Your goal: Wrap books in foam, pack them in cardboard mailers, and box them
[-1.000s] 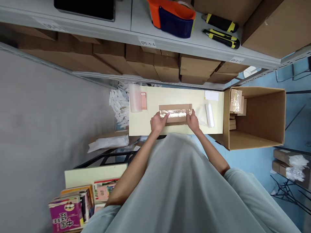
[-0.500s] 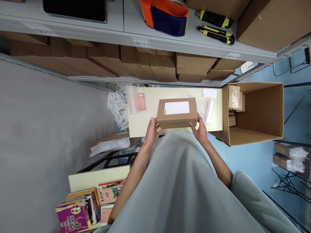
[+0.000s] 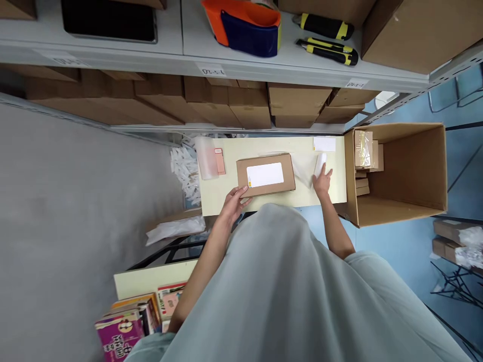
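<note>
Box (image 3: 265,160) sits on the table (image 3: 215,196), about mid-length, label (image 3: 265,175) up, set slightly askew to the far edge. Your left hand (image 3: 233,203) touches its near left corner, fingers loosely spread, not clamped. Your right hand (image 3: 322,183) is at the white roll (image 3: 320,163), fingers partly spread on its near end; can't tell if they grip it.

Step looks like steadying the box while handling the roll. Keep light left pressure on that corner so the box doesn't swivel. Take the roll around its body, not by the thin film (image 3: 304,165) lying between it and the box; film looks likely to crease or drag, so keep it flat and keep your thumb off the label.

Edges: box is near the table's near edge, your body just beyond, so don't pull it toward you. The shelf (image 3: 249,65) is past the far edge; keep lifts low that way. The carton (image 3: 350,181) stands right at the table's right end, little room past the roll. Best sideways room is left of the box, up to the pink case (image 3: 219,161).
</note>
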